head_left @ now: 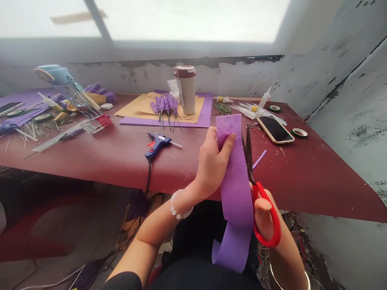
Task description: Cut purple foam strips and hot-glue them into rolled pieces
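A long purple paper strip hangs down over the table's front edge, its lower end curling toward my lap. Near its top, my left hand pinches it, thumb in front and fingers behind. My right hand grips scissors with red handles, the fingers through the loops. The dark blades point upward, slightly apart, along the strip's right edge; I cannot tell whether paper lies between them. A thin purple sliver lies on the table just right of the blades.
A blue glue gun with a hanging cord lies left of my hands. Behind it, purple flower sprigs and a lidded cup stand on paper sheets. A phone and tape rolls sit right; a bottle stands left.
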A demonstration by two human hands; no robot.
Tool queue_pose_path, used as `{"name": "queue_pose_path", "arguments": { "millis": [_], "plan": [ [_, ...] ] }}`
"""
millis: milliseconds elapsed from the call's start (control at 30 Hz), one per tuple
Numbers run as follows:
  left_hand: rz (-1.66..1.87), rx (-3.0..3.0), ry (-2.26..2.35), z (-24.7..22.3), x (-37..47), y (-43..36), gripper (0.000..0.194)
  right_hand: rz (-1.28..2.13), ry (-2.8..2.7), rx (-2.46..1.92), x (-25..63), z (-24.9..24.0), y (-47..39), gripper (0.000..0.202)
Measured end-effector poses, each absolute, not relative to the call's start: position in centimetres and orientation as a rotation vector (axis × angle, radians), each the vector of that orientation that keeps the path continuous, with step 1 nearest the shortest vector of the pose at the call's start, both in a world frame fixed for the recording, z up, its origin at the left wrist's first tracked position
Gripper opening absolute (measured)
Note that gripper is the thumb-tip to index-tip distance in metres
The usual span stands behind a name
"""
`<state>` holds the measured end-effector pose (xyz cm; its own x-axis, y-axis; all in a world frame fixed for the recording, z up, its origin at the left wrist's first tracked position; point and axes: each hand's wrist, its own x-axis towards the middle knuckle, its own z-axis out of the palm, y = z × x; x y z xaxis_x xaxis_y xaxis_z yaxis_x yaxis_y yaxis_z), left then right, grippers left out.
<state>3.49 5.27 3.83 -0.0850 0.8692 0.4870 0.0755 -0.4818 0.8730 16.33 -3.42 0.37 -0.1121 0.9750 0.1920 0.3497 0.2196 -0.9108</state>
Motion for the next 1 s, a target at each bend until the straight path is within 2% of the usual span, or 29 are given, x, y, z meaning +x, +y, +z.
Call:
{"name": "queue_pose_path", "arguments": {
  "millis": [300, 567, 1000],
  "plan": [
    [1.674, 1.631, 1.189, 2.4, 3.9, 3.4, 0.024, 1.134, -1.494, -1.156, 15.4, -0.5, -5.5, 0.081],
    [1.678, 1.653, 1.166, 2.5, 4.2, 3.2, 0.025, 1.010, -1.497, -1.218, 15.5, -0.9, -5.8, 0.071],
    [1.639, 1.617, 1.211, 2.3, 4.2, 3.3, 0.027, 0.919, -1.513, -1.344, 15.6, -0.9, -5.2, 0.070]
  ]
}}
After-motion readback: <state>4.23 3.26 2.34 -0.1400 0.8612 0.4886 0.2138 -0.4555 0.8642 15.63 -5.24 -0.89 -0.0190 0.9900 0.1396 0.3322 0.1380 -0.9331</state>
